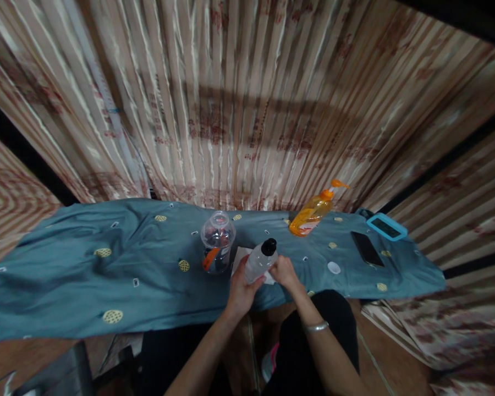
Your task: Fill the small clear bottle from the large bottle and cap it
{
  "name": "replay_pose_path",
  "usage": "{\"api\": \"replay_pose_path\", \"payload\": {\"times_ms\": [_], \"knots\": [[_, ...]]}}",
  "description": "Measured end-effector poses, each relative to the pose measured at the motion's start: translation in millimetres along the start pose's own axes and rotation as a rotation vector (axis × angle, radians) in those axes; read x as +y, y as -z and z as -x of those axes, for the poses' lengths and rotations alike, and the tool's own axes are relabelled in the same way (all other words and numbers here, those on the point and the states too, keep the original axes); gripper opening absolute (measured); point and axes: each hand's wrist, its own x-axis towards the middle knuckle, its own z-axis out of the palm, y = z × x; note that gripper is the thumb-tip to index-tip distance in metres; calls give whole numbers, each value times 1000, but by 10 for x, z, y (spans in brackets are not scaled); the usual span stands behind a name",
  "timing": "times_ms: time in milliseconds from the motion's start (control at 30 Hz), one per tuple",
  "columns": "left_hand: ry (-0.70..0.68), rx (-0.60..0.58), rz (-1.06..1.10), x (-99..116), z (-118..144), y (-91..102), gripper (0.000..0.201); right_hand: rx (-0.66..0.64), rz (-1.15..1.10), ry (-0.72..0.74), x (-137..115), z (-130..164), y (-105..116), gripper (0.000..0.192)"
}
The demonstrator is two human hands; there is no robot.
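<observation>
A translucent bottle point(257, 266) with a black cap point(269, 247) stands slightly tilted over a white sheet point(238, 257) that looks like paper. My left hand point(242, 289) is wrapped round the bottle's lower left side. On the bottle's right side, my right hand point(285, 271) is closed with its fingers curled against or just beside it; what they hold, if anything, is hidden. Just left of the bottle is a clear plastic cup with a domed lid point(218, 242) and an orange patch. A pump bottle of orange liquid point(312, 213) stands farther back to the right.
A green cloth with pineapple prints point(157, 286) covers the table. Toward the right lie a small white disc point(334, 268), a black phone point(367, 248) and a blue-framed digital clock point(386, 226). A patterned curtain point(239, 110) hangs right behind the table.
</observation>
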Motion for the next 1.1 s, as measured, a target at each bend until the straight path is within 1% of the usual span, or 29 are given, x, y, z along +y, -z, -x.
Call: {"api": "replay_pose_path", "payload": {"times_ms": [100, 167, 233, 300, 400, 467, 533, 600, 667, 733, 800, 867, 1100], "knots": [[-17, 8, -16, 25, -78, -2, 57, 143, -124, -74, 32, 224, 317, 34], [-30, 12, -33, 14, -139, -34, 56, 247, -249, -125, 5, 382, 529, 40], [-32, 6, -49, -17, -192, -84, 57, 314, -392, -164, -95, 519, 675, 42], [-36, -23, -55, -55, -228, -139, 57, 355, -519, -174, -269, 615, 728, 42], [-60, -56, -61, -103, -248, -195, 56, 367, -635, -110, -598, 674, 646, 41], [-91, -62, -65, -120, -248, -206, 51, 305, -707, 13, -795, 666, 523, 43], [-126, -67, -51, -128, -248, -205, 46, 237, -798, 154, -928, 634, 388, 44], [-140, -72, -30, -134, -250, -204, 45, 226, -814, 229, -985, 587, 279, 45], [-133, -79, -36, -145, -253, -206, 48, 269, -684, 230, -987, 530, 213, 49], [-124, -85, -71, -166, -252, -209, 52, 310, -475, 207, -967, 469, 184, 56], [-113, -83, -107, -197, -246, -210, 57, 340, -323, 181, -953, 411, 171, 57], [-99, -83, -123, -233, -239, -209, 59, 359, -269, 170, -956, 366, 156, 56], [-104, -86, -78, -290, -240, -240, 59, 468, -233, 176, -1041, 349, 83, 59]]}}
